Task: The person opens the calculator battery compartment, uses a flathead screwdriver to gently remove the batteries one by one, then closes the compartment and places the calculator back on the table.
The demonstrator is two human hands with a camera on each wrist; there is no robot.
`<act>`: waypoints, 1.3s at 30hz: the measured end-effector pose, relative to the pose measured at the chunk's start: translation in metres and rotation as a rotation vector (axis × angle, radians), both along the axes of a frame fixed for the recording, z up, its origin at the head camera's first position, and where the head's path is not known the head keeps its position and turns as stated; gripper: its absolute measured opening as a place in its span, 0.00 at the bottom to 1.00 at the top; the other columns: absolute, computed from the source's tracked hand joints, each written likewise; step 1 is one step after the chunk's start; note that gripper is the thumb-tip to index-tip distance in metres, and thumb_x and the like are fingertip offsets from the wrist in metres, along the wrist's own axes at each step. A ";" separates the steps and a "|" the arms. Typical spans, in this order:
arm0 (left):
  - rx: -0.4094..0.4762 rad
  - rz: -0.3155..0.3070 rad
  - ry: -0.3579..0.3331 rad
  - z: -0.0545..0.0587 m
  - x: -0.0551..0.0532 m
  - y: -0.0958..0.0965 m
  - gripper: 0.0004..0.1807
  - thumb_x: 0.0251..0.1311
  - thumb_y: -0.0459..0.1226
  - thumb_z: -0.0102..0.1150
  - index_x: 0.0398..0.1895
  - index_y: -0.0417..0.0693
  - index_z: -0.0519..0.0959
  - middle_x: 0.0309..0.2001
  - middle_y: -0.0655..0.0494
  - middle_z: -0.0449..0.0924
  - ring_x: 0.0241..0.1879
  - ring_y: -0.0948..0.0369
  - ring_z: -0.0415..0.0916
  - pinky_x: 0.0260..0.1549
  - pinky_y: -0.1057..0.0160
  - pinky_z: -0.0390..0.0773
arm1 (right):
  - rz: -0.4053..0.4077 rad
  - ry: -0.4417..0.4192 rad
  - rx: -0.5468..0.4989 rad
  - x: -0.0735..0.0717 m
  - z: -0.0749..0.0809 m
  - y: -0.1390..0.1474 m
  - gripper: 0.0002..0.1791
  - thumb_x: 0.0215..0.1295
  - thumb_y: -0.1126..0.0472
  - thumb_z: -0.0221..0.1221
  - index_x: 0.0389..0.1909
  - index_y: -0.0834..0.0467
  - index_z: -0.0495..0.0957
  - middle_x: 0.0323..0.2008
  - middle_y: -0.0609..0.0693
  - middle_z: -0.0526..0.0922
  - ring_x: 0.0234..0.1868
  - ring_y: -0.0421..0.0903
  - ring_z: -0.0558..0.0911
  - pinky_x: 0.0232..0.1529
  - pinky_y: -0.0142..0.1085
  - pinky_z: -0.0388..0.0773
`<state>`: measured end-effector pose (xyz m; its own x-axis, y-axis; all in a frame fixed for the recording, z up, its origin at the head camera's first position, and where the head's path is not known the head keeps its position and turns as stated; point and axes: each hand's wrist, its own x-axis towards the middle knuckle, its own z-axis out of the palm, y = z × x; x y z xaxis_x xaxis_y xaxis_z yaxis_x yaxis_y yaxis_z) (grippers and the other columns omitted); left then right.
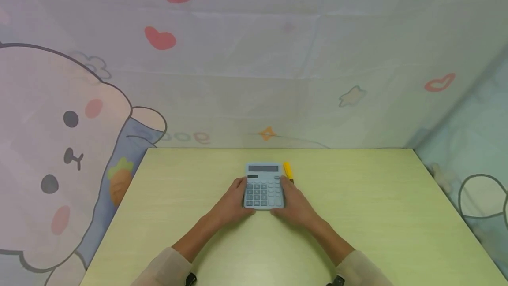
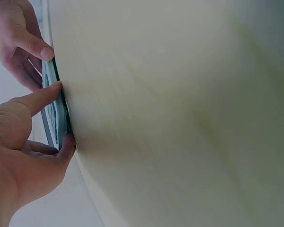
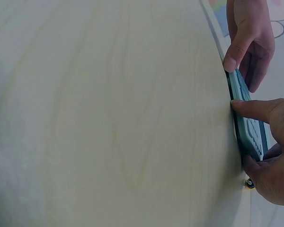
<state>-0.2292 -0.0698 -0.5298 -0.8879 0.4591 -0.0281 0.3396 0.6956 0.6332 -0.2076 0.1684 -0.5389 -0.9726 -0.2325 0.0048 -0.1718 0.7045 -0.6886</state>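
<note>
A light blue calculator [image 1: 263, 189] lies face up on the table, its dark display at the far end. My left hand [image 1: 234, 200] grips its left side, thumb at the near edge and fingers along the side. On the opposite side my right hand [image 1: 293, 202] holds it the same way, with the thumb at the near edge. In the left wrist view the left hand [image 2: 28, 156] has thumb and fingers on the calculator's edges [image 2: 61, 116]. The right wrist view shows the right hand [image 3: 274, 146] pinching the calculator [image 3: 248, 125] at its corner.
Just right of the calculator's display lies a yellow pen-like thing [image 1: 288, 170] with a dark end, partly hidden by the right hand. The pale wooden table [image 1: 377, 202] ends at a cloth backdrop [image 1: 246, 57] printed with hearts and a cartoon animal.
</note>
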 end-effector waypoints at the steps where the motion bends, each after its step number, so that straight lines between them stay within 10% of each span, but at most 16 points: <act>1: -0.002 0.000 0.001 0.000 0.000 0.000 0.58 0.61 0.38 0.79 0.82 0.26 0.49 0.79 0.32 0.56 0.74 0.43 0.65 0.73 0.47 0.66 | 0.002 0.005 0.001 0.000 0.000 0.000 0.61 0.58 0.61 0.79 0.83 0.69 0.49 0.83 0.64 0.53 0.82 0.61 0.57 0.79 0.54 0.56; 39: -0.023 0.017 0.017 -0.002 0.000 0.000 0.58 0.58 0.40 0.80 0.82 0.27 0.52 0.78 0.34 0.58 0.72 0.43 0.67 0.71 0.48 0.69 | -0.005 0.019 0.000 0.001 0.003 0.001 0.58 0.57 0.60 0.79 0.82 0.70 0.54 0.79 0.65 0.63 0.73 0.61 0.72 0.74 0.54 0.67</act>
